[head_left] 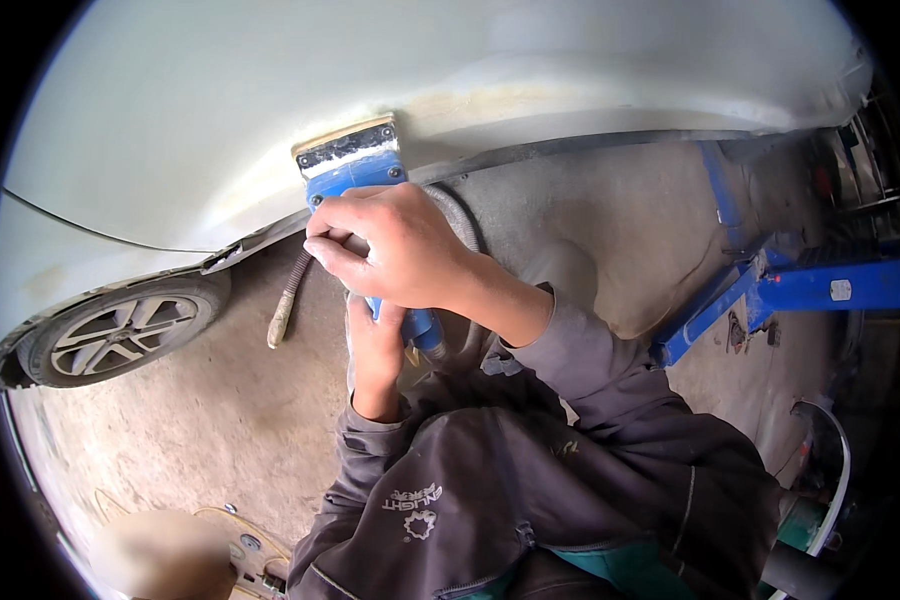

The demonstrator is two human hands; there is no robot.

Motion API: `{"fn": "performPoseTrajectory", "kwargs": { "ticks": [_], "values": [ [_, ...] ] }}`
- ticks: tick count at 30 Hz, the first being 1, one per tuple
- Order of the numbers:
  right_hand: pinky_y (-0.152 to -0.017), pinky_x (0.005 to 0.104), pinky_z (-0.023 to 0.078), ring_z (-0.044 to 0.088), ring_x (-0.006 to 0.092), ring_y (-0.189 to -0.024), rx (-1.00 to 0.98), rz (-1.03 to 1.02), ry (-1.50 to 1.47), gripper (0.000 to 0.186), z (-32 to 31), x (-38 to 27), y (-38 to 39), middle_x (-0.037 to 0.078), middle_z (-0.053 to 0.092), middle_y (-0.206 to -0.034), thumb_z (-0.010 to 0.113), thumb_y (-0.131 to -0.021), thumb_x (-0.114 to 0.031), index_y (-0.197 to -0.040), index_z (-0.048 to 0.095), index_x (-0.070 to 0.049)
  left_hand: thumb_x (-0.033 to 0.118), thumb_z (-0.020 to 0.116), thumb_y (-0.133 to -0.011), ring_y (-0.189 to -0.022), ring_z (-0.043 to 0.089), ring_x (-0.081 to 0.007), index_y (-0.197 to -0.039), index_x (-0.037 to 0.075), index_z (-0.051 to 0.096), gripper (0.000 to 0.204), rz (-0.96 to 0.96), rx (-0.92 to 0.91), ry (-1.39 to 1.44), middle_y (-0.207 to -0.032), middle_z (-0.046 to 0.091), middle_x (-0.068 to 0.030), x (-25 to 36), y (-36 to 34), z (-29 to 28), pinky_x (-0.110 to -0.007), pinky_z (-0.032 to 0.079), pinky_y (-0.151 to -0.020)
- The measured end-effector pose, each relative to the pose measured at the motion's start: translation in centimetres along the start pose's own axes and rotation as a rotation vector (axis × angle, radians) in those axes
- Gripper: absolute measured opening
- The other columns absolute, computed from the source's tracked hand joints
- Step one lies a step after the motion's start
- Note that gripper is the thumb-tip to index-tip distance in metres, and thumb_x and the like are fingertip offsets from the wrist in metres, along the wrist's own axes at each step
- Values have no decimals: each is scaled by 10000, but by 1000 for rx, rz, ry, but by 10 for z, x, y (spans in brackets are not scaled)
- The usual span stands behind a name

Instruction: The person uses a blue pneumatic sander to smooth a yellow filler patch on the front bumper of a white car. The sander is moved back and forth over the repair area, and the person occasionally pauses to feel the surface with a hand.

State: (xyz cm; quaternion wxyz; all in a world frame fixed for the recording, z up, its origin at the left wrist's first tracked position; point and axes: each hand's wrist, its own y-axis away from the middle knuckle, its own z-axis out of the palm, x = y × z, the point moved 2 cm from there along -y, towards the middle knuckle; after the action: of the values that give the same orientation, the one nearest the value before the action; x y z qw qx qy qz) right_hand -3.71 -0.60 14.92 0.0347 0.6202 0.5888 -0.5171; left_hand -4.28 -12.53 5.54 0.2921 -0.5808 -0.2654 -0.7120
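Observation:
A blue power sander (355,175) with a black-and-white dusty head is pressed against the pale car body panel (270,80). My right hand (405,245) is wrapped over the sander's body just behind its head. Lower down, my left hand (375,350) grips the sander's rear part, its fingers partly hidden. The panel around the head has whitish, sanded-looking patches with yellowish edges. A grey ribbed hose (462,215) curves beside my right wrist and runs down behind my forearm.
At the left is a car wheel (125,335) with a spoked rim. A dusty hose end (282,315) hangs near the panel's lower edge. On the right stands a blue lift arm (830,285). A yellowish hose (240,520) and a blurred round shape (160,555) are at lower left.

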Motion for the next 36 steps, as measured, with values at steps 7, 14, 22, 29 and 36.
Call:
{"fn": "performPoseTrajectory", "kwargs": {
  "ticks": [7, 14, 22, 29, 36],
  "values": [
    [-637, 317, 524, 685, 221, -719, 1, 11, -41, 56, -17, 1, 12, 72, 709, -799, 693, -820, -79, -871, 686, -57, 464, 529, -986, -897, 604, -128, -1087, -72, 612, 553, -57, -138, -41, -995, 663, -71, -9, 4, 1, -275, 476, -760],
    [-740, 318, 541, 687, 208, -822, 187, -62, -148, 123, -36, 11, 23, 76, 716, -858, 663, -806, -9, -922, 699, -27, 469, 608, -937, -814, 564, -122, -996, -98, 604, 569, -60, 99, 100, -860, 638, -66, -17, 0, 34, -309, 470, -700],
    [-588, 296, 507, 655, 188, -666, 181, -55, -133, 58, -12, 0, 9, 48, 677, -768, 688, -809, -54, -866, 694, -65, 495, 507, -984, -923, 601, -151, -1142, -92, 580, 612, 57, 51, 217, -1048, 647, -99, -22, -5, 12, -304, 489, -751],
    [-567, 302, 501, 644, 195, -632, 272, -29, -145, 66, -3, 6, 15, 52, 672, -752, 699, -810, -71, -876, 694, -69, 486, 504, -990, -892, 607, -145, -1166, -78, 560, 594, 1, -49, 59, -1030, 648, -90, -21, -2, 2, -299, 488, -727],
    [-560, 313, 505, 651, 197, -631, 144, -70, -118, 48, 12, -2, 3, 47, 667, -742, 698, -812, -74, -857, 685, -78, 503, 450, -1011, -773, 580, -116, -1014, -44, 617, 572, 31, 113, 160, -874, 640, -48, -25, -1, -6, -279, 449, -647]
  ]
}}
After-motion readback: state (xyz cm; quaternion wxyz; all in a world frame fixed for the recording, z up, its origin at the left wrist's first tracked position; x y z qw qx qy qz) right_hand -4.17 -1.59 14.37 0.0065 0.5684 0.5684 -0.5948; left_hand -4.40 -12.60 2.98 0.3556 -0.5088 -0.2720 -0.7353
